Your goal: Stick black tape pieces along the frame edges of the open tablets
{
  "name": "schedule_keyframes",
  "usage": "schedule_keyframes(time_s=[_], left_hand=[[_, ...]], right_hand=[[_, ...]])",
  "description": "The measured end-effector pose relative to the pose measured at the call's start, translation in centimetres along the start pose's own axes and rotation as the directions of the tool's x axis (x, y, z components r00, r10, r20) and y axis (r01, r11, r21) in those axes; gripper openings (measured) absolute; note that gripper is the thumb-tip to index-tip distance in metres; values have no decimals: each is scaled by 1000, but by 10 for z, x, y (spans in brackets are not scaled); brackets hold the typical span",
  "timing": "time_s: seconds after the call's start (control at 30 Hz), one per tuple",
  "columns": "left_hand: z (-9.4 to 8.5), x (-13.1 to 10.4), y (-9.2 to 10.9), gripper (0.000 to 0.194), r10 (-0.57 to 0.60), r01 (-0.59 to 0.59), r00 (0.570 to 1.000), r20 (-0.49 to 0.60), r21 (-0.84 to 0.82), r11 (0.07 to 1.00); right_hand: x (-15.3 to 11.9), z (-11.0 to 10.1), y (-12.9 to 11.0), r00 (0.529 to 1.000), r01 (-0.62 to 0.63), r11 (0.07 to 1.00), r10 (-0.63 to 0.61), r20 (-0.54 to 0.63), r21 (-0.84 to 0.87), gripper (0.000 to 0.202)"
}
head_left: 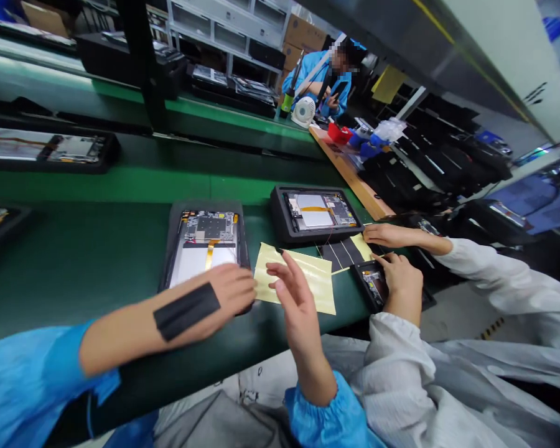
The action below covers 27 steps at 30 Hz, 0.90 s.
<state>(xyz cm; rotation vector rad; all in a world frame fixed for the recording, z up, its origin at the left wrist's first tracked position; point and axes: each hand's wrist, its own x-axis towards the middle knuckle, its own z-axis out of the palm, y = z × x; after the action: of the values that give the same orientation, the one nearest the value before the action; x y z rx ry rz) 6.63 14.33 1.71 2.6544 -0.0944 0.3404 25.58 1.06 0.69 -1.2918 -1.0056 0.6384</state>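
My left hand (228,289) lies over the lower end of an opened tablet (210,227) in a black foam tray, its fingers stretched to the right and their tips partly hidden. A strip of black tape (186,311) sticks to my left forearm. Above a pale yellow backing sheet (315,283) my right hand (296,302) is raised with its fingers apart. A small black piece (279,251) shows at the tip of its index finger; whether it sticks to the finger or lies on the sheet I cannot tell. The tablet's circuit board and orange ribbon cable are exposed.
On the right, a co-worker's hands (401,274) in white sleeves are at a smaller framed device (373,283). Another opened tablet (317,211) stands behind the sheet, near black strips (340,254). More trays (51,149) are at left. A person in blue (317,78) sits beyond a fan (303,111).
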Motion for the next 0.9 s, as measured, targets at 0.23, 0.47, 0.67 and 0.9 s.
schedule_keyframes(time_s=[0.23,0.47,0.67,0.9], left_hand=[[-28,24,-90,36,109,-119,992,-55,-216,969],[-31,33,-110,34,204,-221,974,-99,-217,951],[-29,44,-108,25,141,-152,986,-89,-135,979],[-24,26,-70,39,-43,-50,977,-207,-426,903]], right_hand=[[-35,30,13,997,69,956,-71,3,-287,54],[-42,32,6,956,291,826,-232,178,-482,67],[-41,33,9,922,385,751,-297,246,-537,74],[-46,33,14,936,353,734,-284,209,-580,73]])
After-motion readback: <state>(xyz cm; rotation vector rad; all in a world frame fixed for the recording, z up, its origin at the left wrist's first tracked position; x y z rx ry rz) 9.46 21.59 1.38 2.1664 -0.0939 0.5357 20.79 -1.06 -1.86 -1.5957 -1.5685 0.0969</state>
